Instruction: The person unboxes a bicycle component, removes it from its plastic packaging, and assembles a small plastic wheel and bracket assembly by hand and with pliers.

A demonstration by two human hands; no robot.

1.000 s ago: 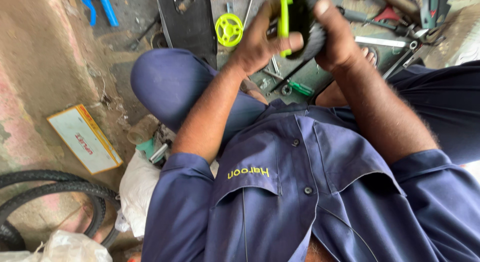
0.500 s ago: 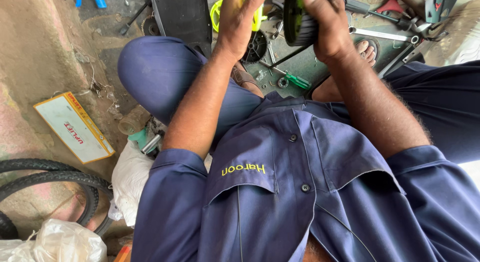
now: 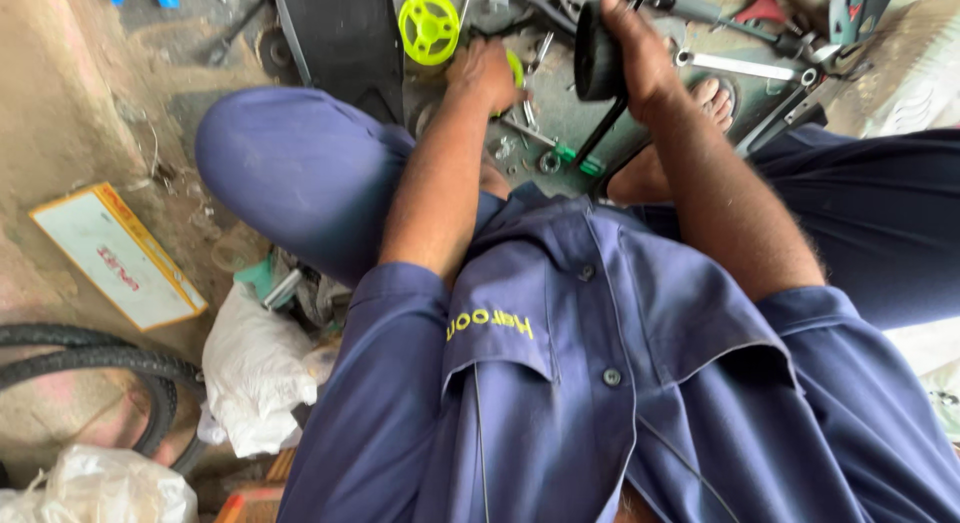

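Note:
I sit cross-legged in a blue work shirt and trousers. My right hand (image 3: 638,45) grips a small black rubber wheel (image 3: 592,55), held on edge above the floor near my bare foot (image 3: 712,95). My left hand (image 3: 484,73) reaches down to the floor, its fingers closed over a small yellow-green part (image 3: 515,67) that is mostly hidden under the hand. Just beyond it lies a yellow-green plastic wheel hub (image 3: 429,26) flat on the ground.
Wrenches (image 3: 738,65), a green-handled screwdriver (image 3: 572,158) and small metal parts litter the floor ahead. A black panel (image 3: 340,33) lies at top left. A flat cardboard box (image 3: 118,255), a tyre (image 3: 95,368) and white plastic bags (image 3: 255,368) sit at my left.
Both hands moved apart. My left hand dropped from the raised wheel to the floor beside the yellow-green hub, while my right hand kept the black wheel and lowered it to the right.

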